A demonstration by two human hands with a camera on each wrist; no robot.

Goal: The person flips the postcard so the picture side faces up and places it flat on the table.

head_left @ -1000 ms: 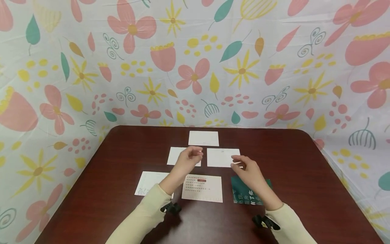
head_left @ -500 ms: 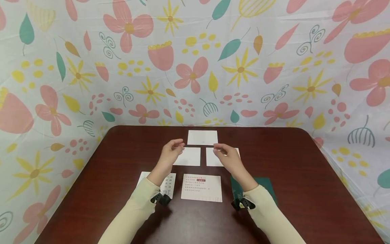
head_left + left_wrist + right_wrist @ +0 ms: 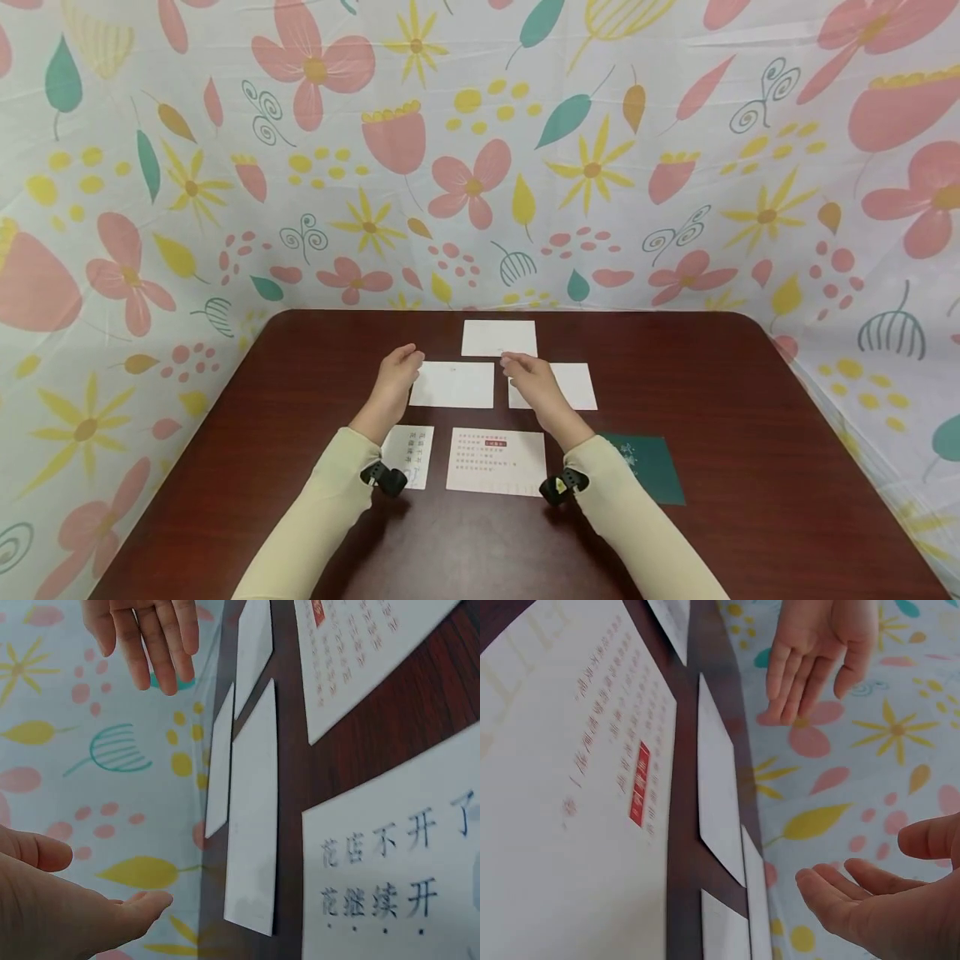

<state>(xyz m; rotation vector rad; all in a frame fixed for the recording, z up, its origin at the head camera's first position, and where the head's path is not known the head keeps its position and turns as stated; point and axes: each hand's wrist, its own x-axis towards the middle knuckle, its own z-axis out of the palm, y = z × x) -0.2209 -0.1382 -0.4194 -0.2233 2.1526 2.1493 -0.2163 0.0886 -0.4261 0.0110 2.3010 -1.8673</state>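
A person's left hand (image 3: 392, 385) and right hand (image 3: 536, 385) hang palm to palm above a dark tabletop (image 3: 712, 375), mid-frame in the head view, before a floral cloth (image 3: 472, 167). Six cards lie in three rows: a top card (image 3: 498, 336) near centre; a left card (image 3: 452, 386) and a right card (image 3: 573, 386), both white, beneath it; then, lower in the frame, a lettered card (image 3: 412, 457), a cream card (image 3: 497, 471) and a green card (image 3: 658, 473).

Only the head view takes in the green card, partly behind a sleeve (image 3: 630, 508). The left-wrist view, at lower right, brings up the lettered card's two lines of characters, with dots under the second. The right-wrist view gives its left side to the cream card, showing large pale letters at upper left and a red block (image 3: 640, 784).

Both wrist views show the palms: each hand is well open, fingers gently bent and thumb held apart, with nothing in its grasp and touching none of the cards.
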